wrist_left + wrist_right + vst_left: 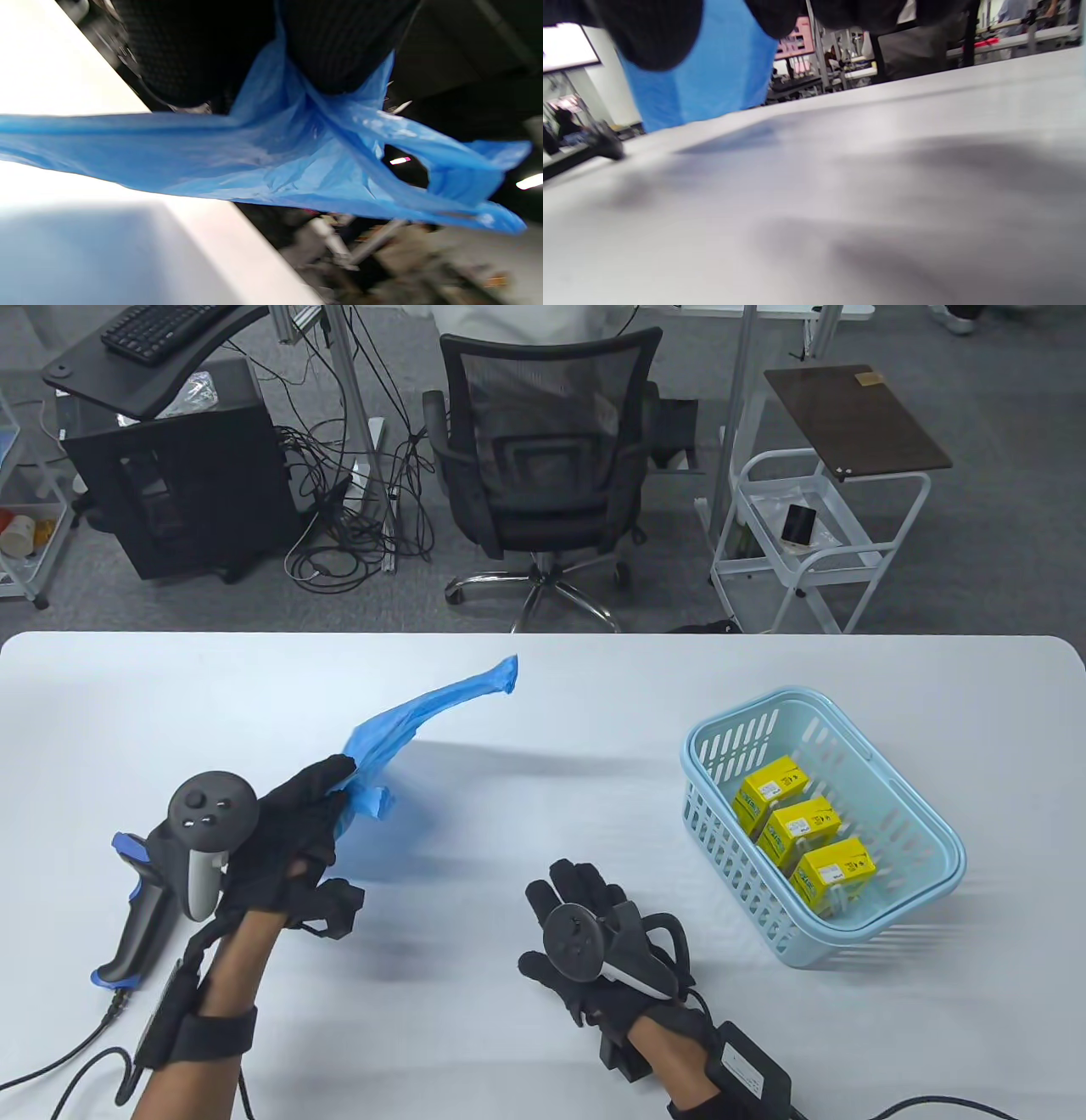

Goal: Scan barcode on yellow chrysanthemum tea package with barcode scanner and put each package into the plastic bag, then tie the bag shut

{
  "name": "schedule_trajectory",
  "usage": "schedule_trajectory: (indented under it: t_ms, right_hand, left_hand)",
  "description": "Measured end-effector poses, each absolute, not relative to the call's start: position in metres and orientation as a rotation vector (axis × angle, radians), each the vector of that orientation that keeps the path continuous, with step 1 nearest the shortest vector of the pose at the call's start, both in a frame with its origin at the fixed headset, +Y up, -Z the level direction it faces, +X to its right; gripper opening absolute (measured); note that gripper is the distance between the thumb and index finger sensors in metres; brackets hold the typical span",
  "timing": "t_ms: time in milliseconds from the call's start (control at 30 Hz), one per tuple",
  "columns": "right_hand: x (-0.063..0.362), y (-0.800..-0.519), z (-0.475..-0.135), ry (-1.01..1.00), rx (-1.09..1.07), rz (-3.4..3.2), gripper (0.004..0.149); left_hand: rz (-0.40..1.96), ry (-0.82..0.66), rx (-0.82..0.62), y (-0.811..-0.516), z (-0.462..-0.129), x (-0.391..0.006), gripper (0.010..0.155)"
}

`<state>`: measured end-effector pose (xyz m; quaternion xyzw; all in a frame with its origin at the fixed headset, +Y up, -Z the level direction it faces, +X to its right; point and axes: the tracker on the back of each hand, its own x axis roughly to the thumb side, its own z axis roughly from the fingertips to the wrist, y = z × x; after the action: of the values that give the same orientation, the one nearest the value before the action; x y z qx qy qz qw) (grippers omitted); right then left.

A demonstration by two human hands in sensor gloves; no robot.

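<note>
My left hand [327, 789] holds a thin blue plastic bag [424, 712] up off the table, fingers pinched on its end; the bag streams out toward the far middle. In the left wrist view the blue plastic bag [271, 161] hangs from my gloved fingers [339, 51]. My right hand [568, 899] hovers low over the table with relaxed fingers, holding nothing. Three yellow tea packages [802, 827] lie in a light blue basket [721, 814] at the right. The barcode scanner [140, 916] lies on the table by my left wrist.
A white table [543, 687] carries everything. Cables [59, 1069] run off the near edge at both wrists. Beyond the far edge stand an office chair [543, 458], a white trolley [806, 543] and a black computer case [178, 492].
</note>
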<state>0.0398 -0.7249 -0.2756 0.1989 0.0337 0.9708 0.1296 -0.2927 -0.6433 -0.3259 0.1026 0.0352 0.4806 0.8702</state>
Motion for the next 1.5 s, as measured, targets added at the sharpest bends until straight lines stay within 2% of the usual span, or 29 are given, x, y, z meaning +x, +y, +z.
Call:
schedule_trajectory:
  t_ms: [133,200,333,467,633,700,833,933,1067,1167,1267,1367,1467,1500]
  right_hand:
    - [0.038,-0.698,-0.266,-0.154,0.676,2.702,0.075]
    - [0.039,-0.688,-0.262,-0.218,0.695,2.675,0.075]
    - [0.043,-0.676,-0.262,-0.221,0.688,2.639,0.074]
    - [0.048,-0.655,-0.268,-0.254,0.691,2.569,0.074]
    - [0.054,-0.621,-0.266,-0.371,0.706,2.446,0.073]
    - [0.05,-0.611,-0.265,-0.388,0.77,2.443,0.072]
    - [0.032,-0.591,-0.263,-0.387,0.956,2.379,0.075]
    - [0.021,-0.587,-0.265,-0.356,1.018,2.357,0.08]
    - [0.009,-0.589,-0.279,-0.262,1.049,2.35,0.089]
    - [0.007,-0.587,-0.289,-0.279,1.01,2.463,0.087]
    - [0.013,-0.585,-0.295,-0.423,0.902,2.667,0.066]
    - [0.023,-0.587,-0.301,-0.394,0.788,2.764,0.04]
    - [0.025,-0.589,-0.298,-0.413,0.757,2.736,0.038]
    - [0.024,-0.587,-0.296,-0.486,0.705,2.797,0.039]
  left_hand:
    - [1.126,-0.054,0.229,-0.634,-0.306,-0.279,0.04]
    - [1.136,-0.112,0.229,-0.634,-0.303,-0.273,0.04]
    - [1.233,-0.183,0.181,-0.64,-0.303,-0.26,0.04]
    - [1.147,-0.257,0.202,-0.633,-0.298,-0.253,0.04]
    - [1.123,-0.417,0.155,-0.621,-0.292,-0.24,0.039]
    - [1.064,-0.475,0.121,-0.615,-0.292,-0.234,0.039]
    - [0.968,-0.645,-0.109,-0.61,-0.295,-0.22,0.039]
    - [0.951,-0.692,-0.161,-0.607,-0.293,-0.215,0.039]
    - [0.901,-0.716,-0.169,-0.599,-0.293,-0.213,0.038]
    - [0.88,-0.729,-0.17,-0.594,-0.292,-0.214,0.038]
    - [0.828,-0.687,-0.136,-0.592,-0.294,-0.222,0.037]
    - [0.773,-0.609,-0.089,-0.594,-0.297,-0.236,0.037]
    - [0.732,-0.503,-0.066,-0.6,-0.3,-0.245,0.041]
    - [0.648,-0.427,-0.047,-0.602,-0.299,-0.247,0.057]
